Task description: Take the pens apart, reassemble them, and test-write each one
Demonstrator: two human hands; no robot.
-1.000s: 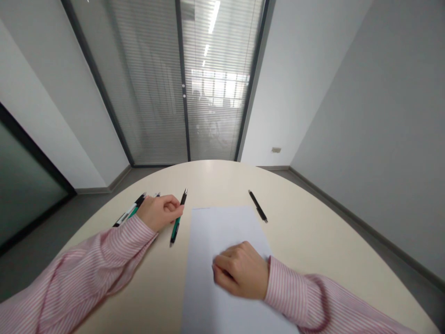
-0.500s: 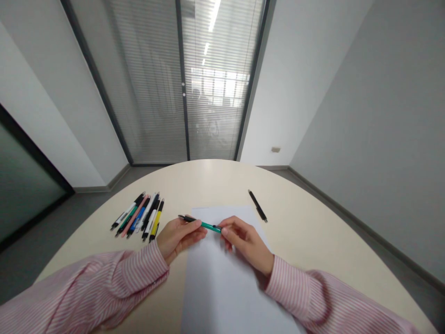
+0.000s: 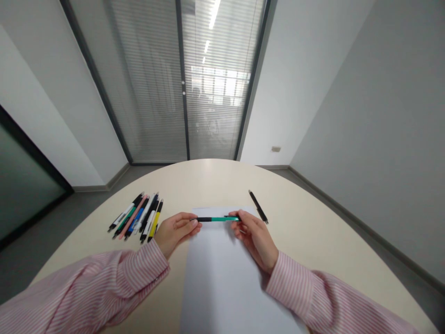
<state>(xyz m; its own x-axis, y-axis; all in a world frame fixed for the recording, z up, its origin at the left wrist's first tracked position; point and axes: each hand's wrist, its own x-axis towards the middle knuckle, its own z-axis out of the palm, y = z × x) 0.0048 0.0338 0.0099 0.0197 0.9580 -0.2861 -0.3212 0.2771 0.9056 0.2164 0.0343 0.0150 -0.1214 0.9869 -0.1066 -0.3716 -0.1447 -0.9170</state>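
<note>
My left hand is closed to a narrow pinch on the black end of a green pen, and my right hand pinches its green end. With a hand at each end, the pen lies level between them, just above the top edge of the paper and not resting on the table. Both wrists sit low and my fingers curl inward, which keeps the grip small and steady.

The paper lies square in front of me, within easy reach of both hands. Left of it, just beyond my left hand, the pens lie side by side, all angled the same way, so they don't roll into each other. A black pen lies apart beyond my right hand, near the paper's corner, on the pale round table.
</note>
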